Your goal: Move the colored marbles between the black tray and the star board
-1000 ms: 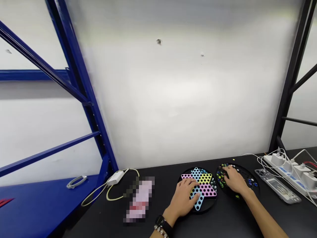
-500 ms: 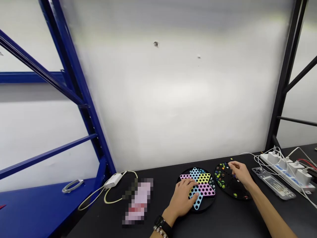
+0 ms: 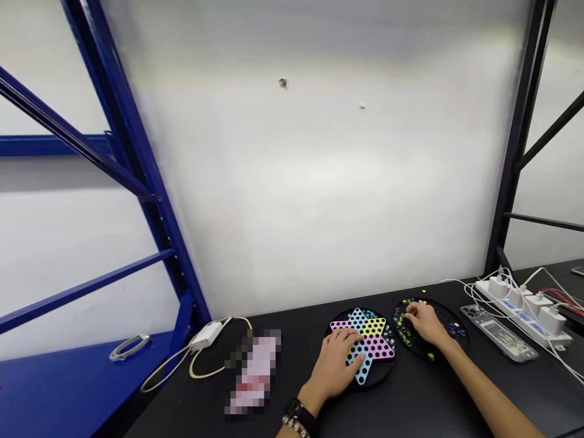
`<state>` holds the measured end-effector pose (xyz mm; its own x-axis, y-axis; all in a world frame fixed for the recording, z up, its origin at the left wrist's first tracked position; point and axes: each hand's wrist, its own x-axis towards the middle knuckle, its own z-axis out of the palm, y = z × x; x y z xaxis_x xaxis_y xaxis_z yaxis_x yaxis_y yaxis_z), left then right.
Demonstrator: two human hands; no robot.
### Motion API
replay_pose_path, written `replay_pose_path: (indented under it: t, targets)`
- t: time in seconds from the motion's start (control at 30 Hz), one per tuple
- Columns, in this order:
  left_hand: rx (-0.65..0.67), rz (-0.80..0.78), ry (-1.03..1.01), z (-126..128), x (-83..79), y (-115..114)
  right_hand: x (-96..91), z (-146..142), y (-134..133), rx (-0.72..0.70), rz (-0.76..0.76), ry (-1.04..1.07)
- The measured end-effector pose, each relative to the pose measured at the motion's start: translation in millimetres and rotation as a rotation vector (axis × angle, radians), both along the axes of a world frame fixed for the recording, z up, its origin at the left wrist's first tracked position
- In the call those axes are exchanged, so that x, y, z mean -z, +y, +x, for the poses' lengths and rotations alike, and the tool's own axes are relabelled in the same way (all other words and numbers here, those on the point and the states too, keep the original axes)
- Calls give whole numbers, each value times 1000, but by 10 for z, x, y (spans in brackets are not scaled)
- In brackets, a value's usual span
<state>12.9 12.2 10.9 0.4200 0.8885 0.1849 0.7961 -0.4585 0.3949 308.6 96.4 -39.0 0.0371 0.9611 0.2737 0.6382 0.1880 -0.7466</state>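
Star board [image 3: 382,348]: flat six-pointed plate, punched all over with round dark holes. Far point light blue, far-left pink, far-right yellow, near-right pink, near light blue; a sliver of yellow shows near-left, rest of that side hidden under the hand. It sits in a round black tray [image 3: 371,387], left of the other dish, on the black table [image 3: 429,407]. Teal and clear-looking marbles [image 3: 389,334] fill the gaps between its far and right points.

Left hand [image 3: 335,362]: resting across the board's left side, fingers spread, grip loose, nothing grasped.

Right hand [image 3: 425,322]: over the round black dish [image 3: 418,350] on the right, fingers bent down toward the pieces at its left. Can't make out whether a piece is pinched. Pieces there look glossy: greens and yellows [image 3: 403,333] mostly left, blues [image 3: 457,329] right.
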Motion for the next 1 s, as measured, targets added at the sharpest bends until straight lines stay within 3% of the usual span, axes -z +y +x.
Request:
replay_pose_path:
  t: [0.07,0.2,0.3,0.47,0.57,0.63,0.73,0.83,0.93,1.0]
  targets:
    - [7,7,-1,-3,13,4,-79,123,-15,34,-17,245]
    - [21,22,-10,-9,32,19,-269,385,-56,51,12,1108]
    - [15,17,-5,-13,30,28,-311,413,-70,80,20,1266]
    - [14,-7,-23,-23,39,37,-171,147,-64,98,-98,1112]
    - [24,1,-27,-27,47,38,-143,177,-69,137,-104,975]
    - [22,8,-18,-27,45,38,-154,324,-92,205,-56,597]
    - [16,21,1,-25,47,43,-138,562,-181,236,-55,-177]
    - [16,31,9,-26,61,53,-55,656,-306,189,-87,-554]
    - [15,30,4,-28,67,58,-2,636,-382,184,-23,-559]
    - [14,24,-5,-26,61,57,-38,620,-386,197,-9,-301]
